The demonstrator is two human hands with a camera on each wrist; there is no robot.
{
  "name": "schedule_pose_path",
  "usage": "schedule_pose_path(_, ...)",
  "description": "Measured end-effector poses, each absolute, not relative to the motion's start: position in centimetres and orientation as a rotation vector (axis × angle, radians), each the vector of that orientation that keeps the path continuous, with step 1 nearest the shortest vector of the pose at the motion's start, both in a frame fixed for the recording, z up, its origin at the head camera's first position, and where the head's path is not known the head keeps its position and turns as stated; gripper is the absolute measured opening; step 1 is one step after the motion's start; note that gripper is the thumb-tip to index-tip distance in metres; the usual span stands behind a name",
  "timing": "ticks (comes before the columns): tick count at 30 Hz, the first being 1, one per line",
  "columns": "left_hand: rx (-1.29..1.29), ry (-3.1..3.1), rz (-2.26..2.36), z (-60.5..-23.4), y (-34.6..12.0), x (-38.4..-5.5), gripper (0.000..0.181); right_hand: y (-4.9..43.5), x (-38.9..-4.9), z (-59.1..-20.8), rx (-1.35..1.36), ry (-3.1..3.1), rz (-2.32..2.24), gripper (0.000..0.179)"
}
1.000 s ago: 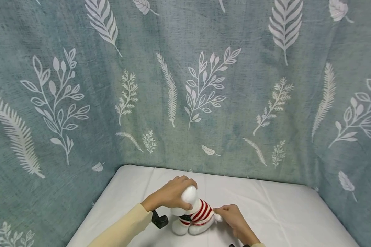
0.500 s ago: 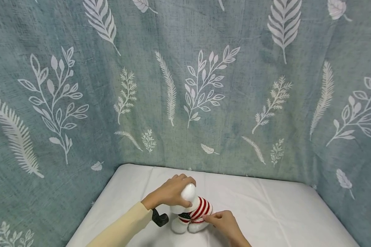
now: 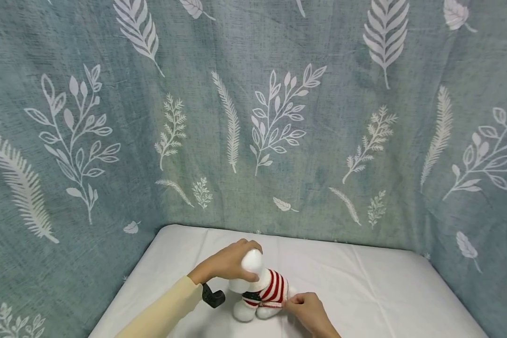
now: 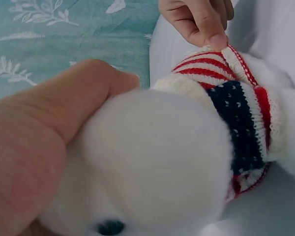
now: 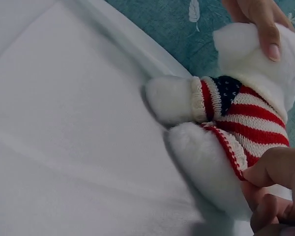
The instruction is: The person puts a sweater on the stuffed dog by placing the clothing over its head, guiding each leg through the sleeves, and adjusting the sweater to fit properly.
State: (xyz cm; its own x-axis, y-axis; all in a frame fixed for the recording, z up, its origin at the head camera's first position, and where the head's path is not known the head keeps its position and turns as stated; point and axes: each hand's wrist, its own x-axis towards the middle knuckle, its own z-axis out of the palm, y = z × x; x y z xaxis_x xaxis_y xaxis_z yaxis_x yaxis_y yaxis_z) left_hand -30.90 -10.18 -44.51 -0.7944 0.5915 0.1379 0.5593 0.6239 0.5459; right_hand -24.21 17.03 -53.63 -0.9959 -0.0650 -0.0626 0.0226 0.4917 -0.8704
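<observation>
A white plush toy (image 3: 243, 311) leans forward on the white surface, wearing a knitted sweater (image 3: 274, 287) with red and white stripes and a navy section with white flecks. My left hand (image 3: 227, 263) grips the toy's head (image 4: 157, 157) from above, thumb lying along one side. At the toy's rear, my right hand (image 3: 308, 308) pinches the sweater's lower hem (image 5: 238, 162) between thumb and forefinger. In the right wrist view the front paw (image 5: 172, 98) and hind leg (image 5: 201, 162) show on the cloth. Most of the toy's face is hidden.
The white cloth surface (image 3: 363, 281) has soft creases and reaches back to a blue-green curtain (image 3: 236, 117) printed with pale leaves. A black wrist camera (image 3: 213, 296) sits under my left wrist, beside the toy.
My right hand has gone from the toy's tail end to the sweater's hem, then slightly back to the right, drawing the hem along. My left hand keeps holding the head, shifting slightly left.
</observation>
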Motion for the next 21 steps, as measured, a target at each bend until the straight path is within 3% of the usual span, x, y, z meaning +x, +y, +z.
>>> schedule_pose_path(4,0.92,2.648,1.109,-44.7,-10.7,-31.5,0.064,16.9,-24.4,-53.1,-0.095,2.667,-1.458,0.028)
schedule_pose_path(11,0.55,2.301,1.662,-47.0,-13.2,-33.2,0.051,15.9,-24.2,-51.9,-0.275,2.666,-1.433,0.032)
schedule_pose_path(16,0.492,2.196,1.732,-50.0,-14.3,-33.8,0.025,14.5,-24.1,-51.7,-0.442,2.629,-1.443,0.025)
schedule_pose_path(21,0.627,2.136,1.679,-51.4,-13.9,-33.8,0.041,13.9,-24.1,-51.6,-0.454,2.644,-1.439,0.022)
